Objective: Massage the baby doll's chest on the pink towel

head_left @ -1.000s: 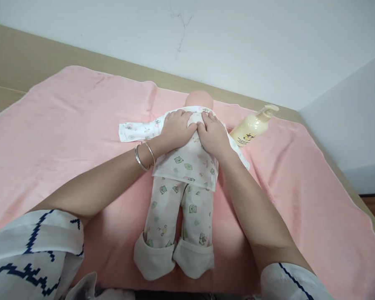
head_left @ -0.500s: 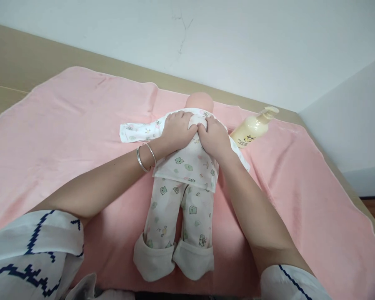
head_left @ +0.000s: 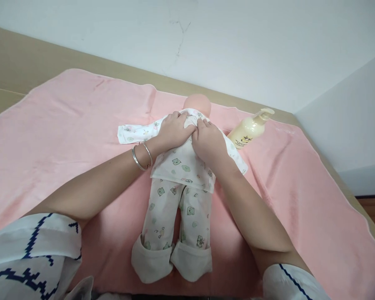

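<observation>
Left hand point(head_left: 174, 130) spread palm-down on printed shirt point(head_left: 181, 167); right hand point(head_left: 208, 141) curled beside it, cannot tell if pinching

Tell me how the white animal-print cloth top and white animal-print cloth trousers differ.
The top lies under the left hand and right hand; the trousers are untouched by either. One sleeve of the top stretches out sideways; the trousers' legs run down the picture. The trousers end in plain turned-up cuffs; the top's hem lies flat. Both are white with green prints.
</observation>
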The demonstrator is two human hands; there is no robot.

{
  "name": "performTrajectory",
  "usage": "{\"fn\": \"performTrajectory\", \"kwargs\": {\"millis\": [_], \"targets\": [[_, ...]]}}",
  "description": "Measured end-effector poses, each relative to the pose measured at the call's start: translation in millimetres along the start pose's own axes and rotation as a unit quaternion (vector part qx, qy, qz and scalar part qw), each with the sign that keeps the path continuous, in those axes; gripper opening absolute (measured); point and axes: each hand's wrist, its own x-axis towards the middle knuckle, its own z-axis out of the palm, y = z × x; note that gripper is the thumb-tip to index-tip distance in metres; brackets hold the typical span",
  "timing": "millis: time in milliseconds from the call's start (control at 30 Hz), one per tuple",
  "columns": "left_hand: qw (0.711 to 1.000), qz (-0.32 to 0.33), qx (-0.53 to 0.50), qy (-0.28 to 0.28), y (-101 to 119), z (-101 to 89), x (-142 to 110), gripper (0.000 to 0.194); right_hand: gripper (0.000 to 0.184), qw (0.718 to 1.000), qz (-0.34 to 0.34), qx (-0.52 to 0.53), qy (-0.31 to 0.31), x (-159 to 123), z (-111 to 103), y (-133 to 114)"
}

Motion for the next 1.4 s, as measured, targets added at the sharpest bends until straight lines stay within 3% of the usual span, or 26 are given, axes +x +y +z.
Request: {"fn": "performTrajectory", "kwargs": {"millis": [100, 300, 567, 967, 1133, 1400], "targets": [[1.0, 0.002, -0.013, 0.002, -3, 1.4, 2, 0.067, 0.045, 1.0, -0.003, 0.016, -0.01, 1, -4, -1], [1.0, 0.004, -0.015, 0.014, -4, 3.6, 1, 0.065, 0.059, 0.991, 0.038, 0.116, -0.056, 18, 0, 18], [1.0, 0.022, -0.001, 0.006, 1, 1.2, -4, 0.063, 0.074, 0.988, 0.086, 0.115, -0.066, 20, 4, 23], [0.999, -0.025, -0.031, -0.033, -2, -1.7, 7, 0.07, 0.058, 0.997, 0.046, 0.03, -0.05, 7, -7, 9], [1.0, -0.021, -0.019, -0.005, -2, 2.0, 5, 0.066, 0.051, 0.998, 0.034, 0.021, -0.043, 7, -12, 9], [1.0, -0.006, -0.011, -0.009, -1, 0.5, 1, 0.07, 0.069, 0.994, 0.061, 0.086, -0.037, 16, 2, 22]]}}
